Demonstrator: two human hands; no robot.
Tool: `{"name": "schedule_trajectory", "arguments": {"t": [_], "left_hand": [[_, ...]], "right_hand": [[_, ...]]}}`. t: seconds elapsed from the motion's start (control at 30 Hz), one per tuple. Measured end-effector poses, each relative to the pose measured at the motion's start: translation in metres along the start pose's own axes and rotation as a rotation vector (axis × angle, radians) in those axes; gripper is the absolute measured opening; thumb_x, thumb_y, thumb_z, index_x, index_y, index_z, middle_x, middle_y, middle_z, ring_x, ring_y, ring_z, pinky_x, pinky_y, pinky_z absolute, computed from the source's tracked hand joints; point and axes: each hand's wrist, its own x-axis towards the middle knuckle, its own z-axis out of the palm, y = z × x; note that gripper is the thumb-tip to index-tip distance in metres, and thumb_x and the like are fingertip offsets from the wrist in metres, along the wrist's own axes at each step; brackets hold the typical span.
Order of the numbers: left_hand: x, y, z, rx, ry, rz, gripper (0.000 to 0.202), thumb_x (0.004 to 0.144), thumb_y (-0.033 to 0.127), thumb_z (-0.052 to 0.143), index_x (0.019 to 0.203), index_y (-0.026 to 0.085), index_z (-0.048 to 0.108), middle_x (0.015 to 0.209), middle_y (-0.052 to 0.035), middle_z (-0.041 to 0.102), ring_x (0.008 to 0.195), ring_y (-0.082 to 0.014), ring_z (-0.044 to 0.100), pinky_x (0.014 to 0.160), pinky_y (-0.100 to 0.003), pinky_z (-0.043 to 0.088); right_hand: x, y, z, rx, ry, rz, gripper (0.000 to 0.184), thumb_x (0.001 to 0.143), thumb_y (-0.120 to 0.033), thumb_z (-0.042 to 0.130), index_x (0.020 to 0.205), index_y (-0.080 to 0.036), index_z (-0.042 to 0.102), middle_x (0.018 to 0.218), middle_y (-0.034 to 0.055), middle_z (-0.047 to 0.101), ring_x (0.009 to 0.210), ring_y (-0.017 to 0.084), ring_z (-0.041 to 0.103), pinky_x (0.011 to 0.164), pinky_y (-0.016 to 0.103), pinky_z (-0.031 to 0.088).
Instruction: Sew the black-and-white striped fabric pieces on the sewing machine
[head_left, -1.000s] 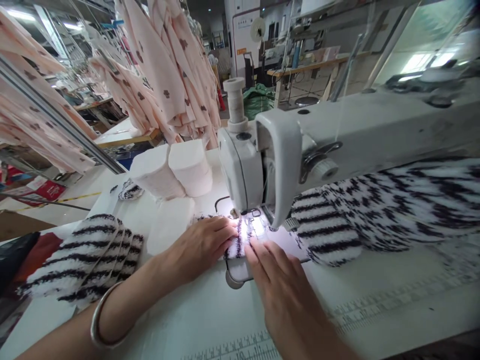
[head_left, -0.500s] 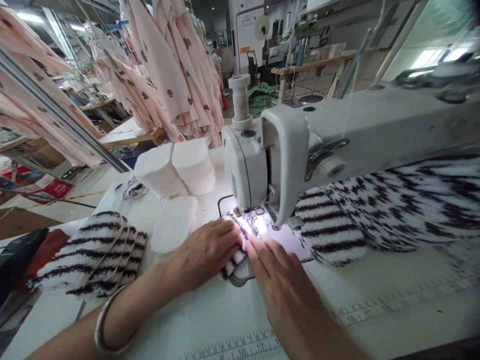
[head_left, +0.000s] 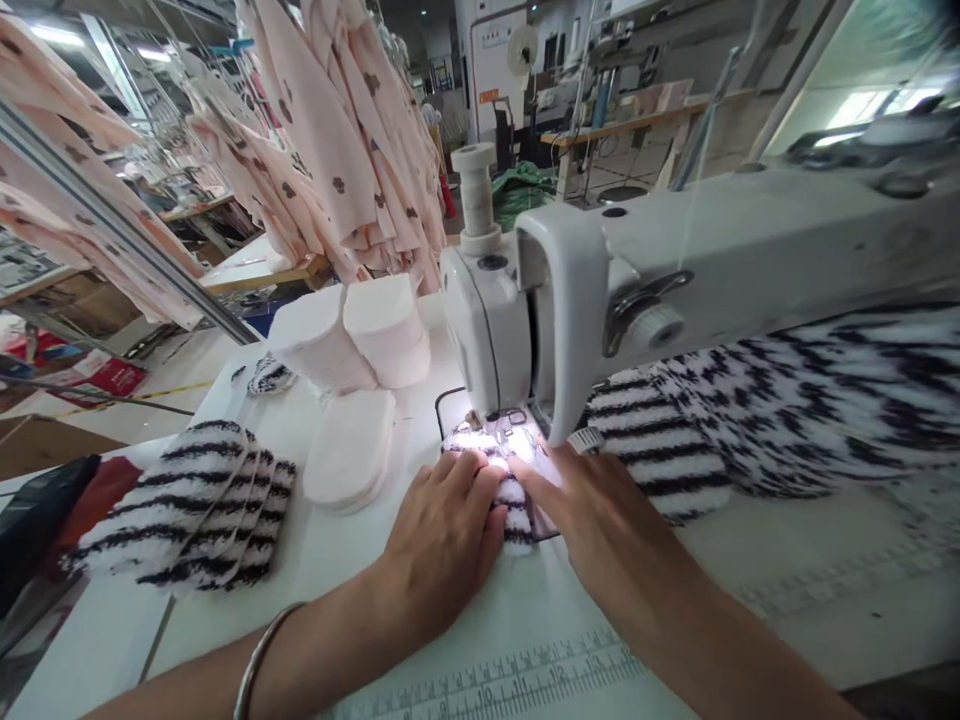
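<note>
Under the lit head of a white sewing machine (head_left: 487,330) lies a small fluffy black-and-white striped fabric piece (head_left: 517,512). My left hand (head_left: 446,535) is closed on its left side, fingertips close in front of the presser foot and thumb tucked along the stripes. To the right, my right hand (head_left: 607,510) lies low over the machine bed with its fingers apart. One fingertip touches the fabric's edge by the needle area, and another reaches beneath the machine's head. The needle itself is too small to make out.
Stacked white pads (head_left: 349,445) stand left of the machine, near a pile of striped fabric pieces (head_left: 202,505). More striped fabric (head_left: 660,450) lies under the machine arm. A ruler strip (head_left: 517,685) runs along the table's front. Pink garments (head_left: 352,130) hang behind.
The striped piece has turned and now extends toward me from the presser foot. My left hand has shifted right and nearer; my right hand has moved right and its fingers have spread.
</note>
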Motion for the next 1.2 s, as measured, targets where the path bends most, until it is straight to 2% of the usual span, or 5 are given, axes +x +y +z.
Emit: {"name": "schedule_trajectory", "arguments": {"t": [0.17, 0.37, 0.83, 1.0, 1.2], "left_hand": [[-0.002, -0.008, -0.021, -0.140, -0.014, 0.084, 0.017, 0.089, 0.016, 0.052, 0.105, 0.016, 0.057, 0.105, -0.0083, 0.057, 0.096, -0.0201, 0.053, 0.080, -0.037, 0.050], [-0.006, -0.013, -0.026, -0.138, -0.082, 0.206, 0.014, 0.088, 0.022, 0.059, 0.101, 0.018, 0.060, 0.104, -0.0048, 0.063, 0.091, -0.0184, 0.056, 0.078, -0.036, 0.050], [-0.018, -0.025, -0.026, -0.198, -0.037, 0.347, 0.020, 0.087, 0.009, 0.059, 0.106, 0.014, 0.062, 0.112, -0.0066, 0.066, 0.110, -0.0175, 0.058, 0.093, -0.032, 0.052], [-0.023, -0.012, -0.019, -0.155, 0.011, 0.304, 0.026, 0.088, 0.012, 0.057, 0.115, 0.014, 0.061, 0.118, -0.0071, 0.065, 0.111, -0.0191, 0.059, 0.096, -0.035, 0.052], [-0.016, 0.002, -0.014, -0.026, 0.047, 0.271, 0.024, 0.094, 0.016, 0.048, 0.113, 0.012, 0.061, 0.115, -0.0074, 0.067, 0.109, -0.0217, 0.062, 0.089, -0.036, 0.057]], "right_hand": [[-0.033, -0.007, 0.005, -0.036, 0.163, 0.012, 0.057, 0.081, 0.004, 0.026, 0.130, -0.016, 0.049, 0.126, 0.0125, 0.049, 0.119, 0.026, 0.044, 0.094, 0.043, 0.041], [-0.064, -0.009, 0.015, 0.050, 0.212, 0.066, 0.058, 0.080, 0.006, 0.028, 0.125, -0.019, 0.053, 0.128, 0.0088, 0.048, 0.119, 0.022, 0.043, 0.099, 0.039, 0.035], [-0.063, -0.023, 0.015, 0.021, 0.220, 0.043, 0.052, 0.084, 0.001, 0.028, 0.126, -0.016, 0.054, 0.126, 0.0120, 0.052, 0.120, 0.026, 0.044, 0.096, 0.041, 0.037], [-0.056, -0.040, 0.017, -0.048, 0.240, 0.021, 0.052, 0.082, -0.002, 0.030, 0.126, -0.015, 0.055, 0.126, 0.0125, 0.055, 0.121, 0.027, 0.045, 0.097, 0.042, 0.036], [-0.045, -0.029, 0.019, -0.084, 0.251, 0.026, 0.052, 0.078, 0.002, 0.030, 0.118, -0.014, 0.060, 0.126, 0.0110, 0.056, 0.122, 0.027, 0.045, 0.098, 0.042, 0.036]]}}
